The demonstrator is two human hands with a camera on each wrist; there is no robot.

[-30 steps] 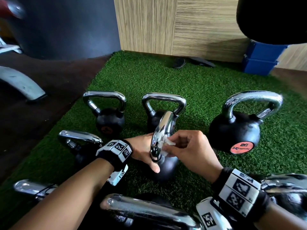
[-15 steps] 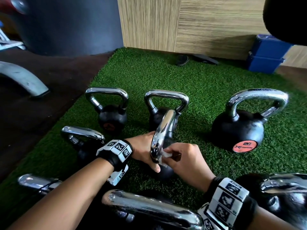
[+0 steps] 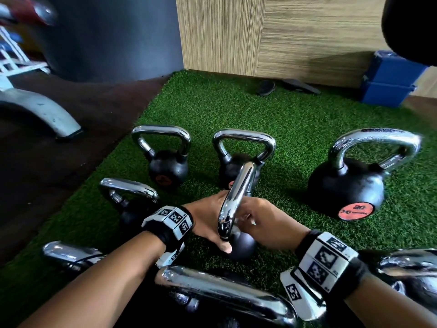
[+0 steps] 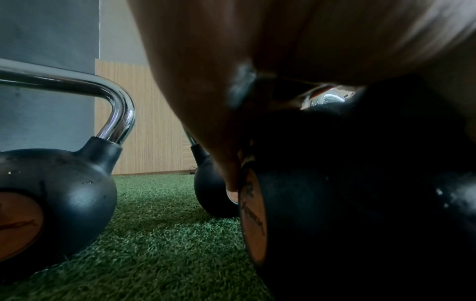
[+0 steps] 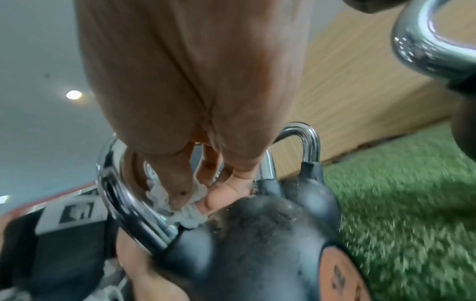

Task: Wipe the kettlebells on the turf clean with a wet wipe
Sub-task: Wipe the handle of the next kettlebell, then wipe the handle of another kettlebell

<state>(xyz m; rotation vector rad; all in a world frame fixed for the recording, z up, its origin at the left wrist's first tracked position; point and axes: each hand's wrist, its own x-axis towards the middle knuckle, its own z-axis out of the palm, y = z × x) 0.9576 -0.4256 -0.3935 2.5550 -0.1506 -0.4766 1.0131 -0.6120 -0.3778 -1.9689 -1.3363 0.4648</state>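
Observation:
A small black kettlebell [image 3: 244, 245] with a chrome handle [image 3: 236, 197] stands on the green turf [image 3: 283, 129] in the middle of the head view. My left hand [image 3: 208, 223] grips its body from the left, thumb at the front and fingers down the far side. My right hand [image 3: 262, 223] pinches a crumpled white wet wipe [image 3: 243, 220] against the lower end of the handle. In the right wrist view the wet wipe [image 5: 180, 205] sits pressed between fingertips and chrome, just above the black kettlebell [image 5: 257, 244]. The left wrist view shows mostly my palm over the kettlebell [image 4: 335, 203].
Several other kettlebells stand around: two small ones behind [image 3: 169, 171] [image 3: 233, 168], a large one marked 20 [image 3: 345, 190] to the right, one at the left [image 3: 132, 209], and chrome handles close to me [image 3: 224, 294]. Blue boxes [image 3: 387, 84] sit by the wooden wall. Dark floor [image 3: 47, 174] borders the turf on the left.
My right hand has slid the wipe down the chrome handle, from mid-height to its base by the black body. My left hand has kept its hold on the kettlebell.

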